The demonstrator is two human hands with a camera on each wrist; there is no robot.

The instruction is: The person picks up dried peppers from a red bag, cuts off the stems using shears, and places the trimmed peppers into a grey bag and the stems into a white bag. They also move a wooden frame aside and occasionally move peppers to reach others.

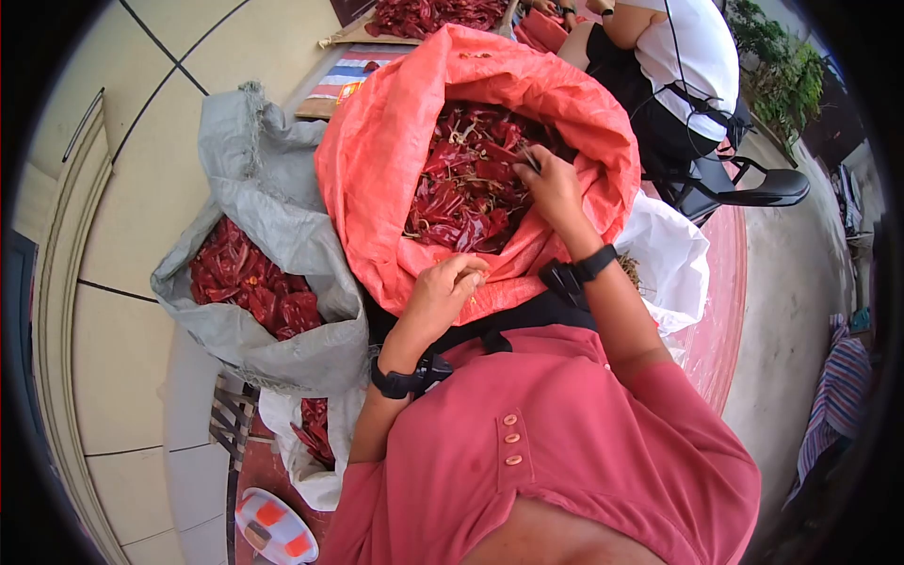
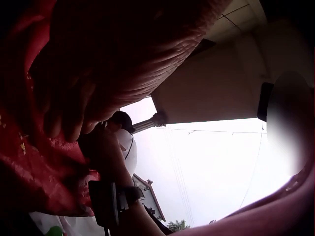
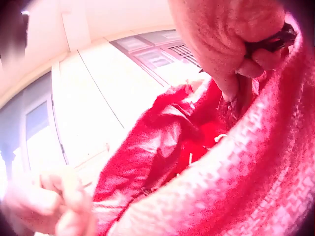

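Over the wide mouth of a red woven sack (image 1: 377,160) both hands work, and dried red chilies (image 1: 461,184) fill it. My right hand (image 1: 556,193) reaches inside at the right, gripping a dark, narrow tool (image 1: 532,160). In the right wrist view its dark part (image 3: 268,44) lies across the curled fingers, with a dried chili (image 3: 229,110) below the fingertips. My left hand (image 1: 441,292) is at the near rim, fingers loosely bent, and no held thing shows. The left wrist view has the left hand's fingers (image 2: 74,113) dark against the red sack.
A grey sack (image 1: 273,207) of dried chilies stands at the left, and a smaller white sack (image 1: 325,485) below it. Lower left is a white basin (image 1: 273,527). Right of the red sack is another white bag (image 1: 673,254). A person (image 1: 687,56) sits beyond, near a black chair (image 1: 763,188).
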